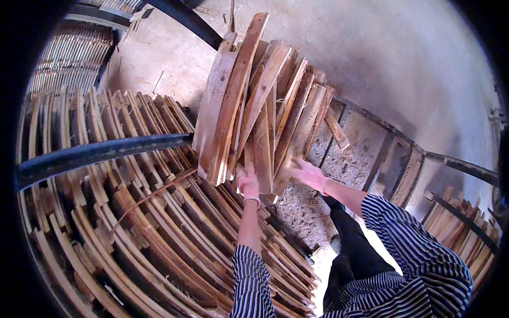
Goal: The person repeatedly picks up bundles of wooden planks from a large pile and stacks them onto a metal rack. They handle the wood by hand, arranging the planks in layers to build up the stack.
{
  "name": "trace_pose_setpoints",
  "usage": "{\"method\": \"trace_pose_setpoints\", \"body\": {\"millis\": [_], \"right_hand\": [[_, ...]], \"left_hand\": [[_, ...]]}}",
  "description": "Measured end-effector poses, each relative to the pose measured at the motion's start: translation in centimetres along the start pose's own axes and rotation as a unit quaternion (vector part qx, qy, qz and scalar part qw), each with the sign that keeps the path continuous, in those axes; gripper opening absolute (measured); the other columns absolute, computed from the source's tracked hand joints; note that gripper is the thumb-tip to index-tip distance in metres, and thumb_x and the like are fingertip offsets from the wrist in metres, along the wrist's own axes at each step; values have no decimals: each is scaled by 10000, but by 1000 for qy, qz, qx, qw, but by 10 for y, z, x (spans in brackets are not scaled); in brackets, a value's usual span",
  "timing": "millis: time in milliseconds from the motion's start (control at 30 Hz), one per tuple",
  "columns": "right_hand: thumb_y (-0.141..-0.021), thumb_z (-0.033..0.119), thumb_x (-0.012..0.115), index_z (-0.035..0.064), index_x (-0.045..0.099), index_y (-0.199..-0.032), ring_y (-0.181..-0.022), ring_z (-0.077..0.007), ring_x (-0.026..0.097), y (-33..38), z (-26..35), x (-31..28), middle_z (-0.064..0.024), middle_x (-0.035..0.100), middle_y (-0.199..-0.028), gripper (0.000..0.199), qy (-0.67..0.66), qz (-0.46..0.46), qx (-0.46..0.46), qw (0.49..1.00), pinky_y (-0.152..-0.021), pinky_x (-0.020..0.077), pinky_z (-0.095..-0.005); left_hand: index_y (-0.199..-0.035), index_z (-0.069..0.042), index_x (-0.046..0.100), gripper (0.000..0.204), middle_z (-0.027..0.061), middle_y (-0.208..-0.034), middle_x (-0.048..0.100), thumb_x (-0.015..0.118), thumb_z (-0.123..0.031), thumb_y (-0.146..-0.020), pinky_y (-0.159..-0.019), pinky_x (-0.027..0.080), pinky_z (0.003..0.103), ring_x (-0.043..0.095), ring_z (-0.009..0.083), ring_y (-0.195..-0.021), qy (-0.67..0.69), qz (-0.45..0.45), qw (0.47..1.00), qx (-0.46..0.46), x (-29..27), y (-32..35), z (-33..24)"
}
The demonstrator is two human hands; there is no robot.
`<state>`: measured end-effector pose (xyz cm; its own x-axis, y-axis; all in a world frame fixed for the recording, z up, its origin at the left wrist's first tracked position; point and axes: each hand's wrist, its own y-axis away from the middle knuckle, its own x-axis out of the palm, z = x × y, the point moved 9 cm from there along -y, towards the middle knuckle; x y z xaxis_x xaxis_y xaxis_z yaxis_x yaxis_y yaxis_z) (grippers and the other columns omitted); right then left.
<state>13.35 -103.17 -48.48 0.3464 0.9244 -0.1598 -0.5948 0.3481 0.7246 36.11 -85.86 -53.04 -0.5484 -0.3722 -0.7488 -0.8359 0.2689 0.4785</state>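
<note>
A loose pile of rough wooden boards (237, 100) lies in front of me, their near ends toward my hands. My left hand (247, 183), in a pink knit glove, is closed on the near end of a narrow wooden board (249, 153) within the pile; its fingertips are partly hidden between the boards. To the right, my right hand (310, 176), gloved alike, has its fingers apart. They reach to the side of a wide board (302, 138) at the pile's right edge, and I cannot tell whether they press on it.
Rows of stacked boards (154, 228) fill the left and lower left, crossed by a dark metal bar (106, 155). A metal frame (389, 127) runs along the right. More boards (464, 228) stand at the far right, and a short offcut (336, 131) lies beside the pile.
</note>
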Motion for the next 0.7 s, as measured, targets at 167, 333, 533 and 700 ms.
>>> {"method": "trace_pose_setpoints", "body": {"millis": [167,333,533,700], "right_hand": [[-770,648,738,-100,184,-1544,-1335,-360,531,-70,47,43,-336,508,-1415,1210,-97,-68,102,988,-1078,447,-388],[-674,664,808,-124,280,-1465,-1232,-387,605,-54,60,33,-312,584,-1322,1235,-105,-74,109,986,-1012,497,-399],[-668,639,810,-148,419,-1360,-1123,-354,664,-36,44,-21,-275,644,-1229,1119,-133,-46,85,986,-925,539,-372],[-689,521,862,-143,444,-1348,-1095,-268,674,-47,37,-15,-221,663,-1199,1024,-153,-60,69,984,-904,548,-360]], "left_hand": [[-1465,53,442,900,319,-1401,529,543,-664,-930,-1082,402,444,511,446,-1296,-97,-71,992,31,-12,-1,-18],[-1426,30,482,896,255,-1074,657,532,-708,-921,-851,507,461,642,376,-979,-30,89,992,-86,21,-12,10],[-1335,0,565,661,124,-1050,701,611,-543,-962,-825,528,414,664,257,-924,142,249,958,-23,79,14,-50],[-1211,-36,680,506,64,-1103,713,652,-475,-960,-836,535,346,677,195,-952,440,265,843,-161,81,44,-66]]}}
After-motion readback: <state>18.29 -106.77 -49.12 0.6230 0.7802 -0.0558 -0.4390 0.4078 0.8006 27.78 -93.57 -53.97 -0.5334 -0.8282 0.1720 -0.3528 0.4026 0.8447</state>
